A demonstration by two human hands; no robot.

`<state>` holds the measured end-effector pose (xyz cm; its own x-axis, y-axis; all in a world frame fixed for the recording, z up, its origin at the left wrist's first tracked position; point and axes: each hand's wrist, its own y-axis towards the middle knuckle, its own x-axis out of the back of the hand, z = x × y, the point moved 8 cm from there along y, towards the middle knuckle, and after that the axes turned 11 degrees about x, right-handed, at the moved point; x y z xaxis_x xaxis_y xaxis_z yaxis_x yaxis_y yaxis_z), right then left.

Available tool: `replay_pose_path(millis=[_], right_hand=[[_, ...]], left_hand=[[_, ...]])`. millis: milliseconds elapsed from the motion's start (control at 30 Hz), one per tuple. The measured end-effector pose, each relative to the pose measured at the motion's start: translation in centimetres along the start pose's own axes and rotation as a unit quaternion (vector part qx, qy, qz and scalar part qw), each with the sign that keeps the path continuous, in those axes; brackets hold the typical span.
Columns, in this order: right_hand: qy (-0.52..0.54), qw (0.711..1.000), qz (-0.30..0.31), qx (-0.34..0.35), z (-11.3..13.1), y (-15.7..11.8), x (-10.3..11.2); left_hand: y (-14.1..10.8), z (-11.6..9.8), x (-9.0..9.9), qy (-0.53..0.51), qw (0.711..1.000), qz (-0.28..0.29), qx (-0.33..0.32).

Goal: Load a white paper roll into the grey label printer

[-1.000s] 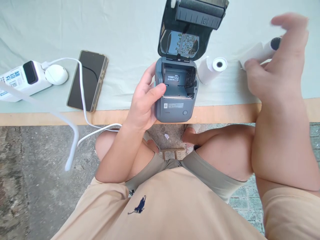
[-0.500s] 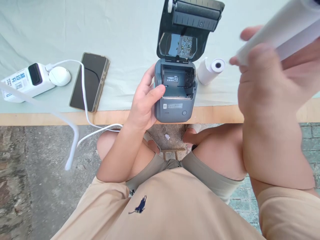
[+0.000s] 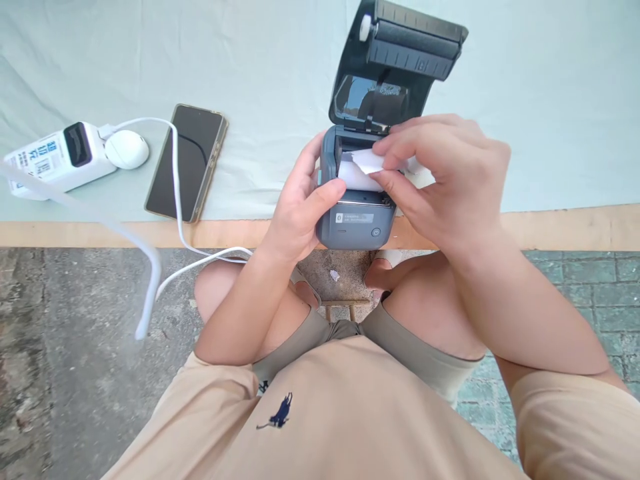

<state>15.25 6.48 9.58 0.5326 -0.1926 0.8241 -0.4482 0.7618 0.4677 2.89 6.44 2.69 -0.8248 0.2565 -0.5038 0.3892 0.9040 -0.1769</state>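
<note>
A small dark grey label printer [image 3: 356, 230] stands at the table's front edge with its lid [image 3: 395, 50] raised. My left hand [image 3: 303, 207] is wrapped round its left side, the thumb at the compartment's edge. Inside the compartment lies a white paper roll [image 3: 357, 177] with a torn loose end. My right hand [image 3: 445, 173] reaches in from the right, thumb and fingers closed on that paper. Behind those fingers, a second white paper roll [image 3: 423, 175] shows only in part on the table.
Left of the printer a dark phone [image 3: 187, 160] lies on the pale cloth [image 3: 270, 87], a white cable [image 3: 176, 173] crossing it. Farther left is a white power strip [image 3: 60, 160] with a round white plug [image 3: 127, 149]. The wooden table edge [image 3: 100, 233] runs along the front.
My right hand has come down and left from the upper right, bringing the paper roll into the printer's compartment. The printer has shifted slightly to the right in view.
</note>
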Motion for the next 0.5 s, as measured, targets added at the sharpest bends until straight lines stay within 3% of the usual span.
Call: replay_pose_path(millis=[167,267,400,500], right_hand=[[-0.03,0.986,-0.097,0.13,2.9,-0.8,2.0],[-0.023,0.98,-0.069,0.183,4.2,-1.3,1.3],[0.006,0.982,0.003,0.189,4.1,-1.4,-0.5],[0.028,0.984,-0.023,0.175,3.3,-1.4,0.2]], left_hand=[[0.0,-0.2,-0.1,-0.003,1.0,0.005,-0.011],[0.1,-0.2,-0.1,0.014,1.0,0.01,-0.014],[0.1,-0.1,0.1,0.053,0.998,0.0,-0.014],[0.1,-0.1,0.2,0.058,0.998,-0.006,-0.011]])
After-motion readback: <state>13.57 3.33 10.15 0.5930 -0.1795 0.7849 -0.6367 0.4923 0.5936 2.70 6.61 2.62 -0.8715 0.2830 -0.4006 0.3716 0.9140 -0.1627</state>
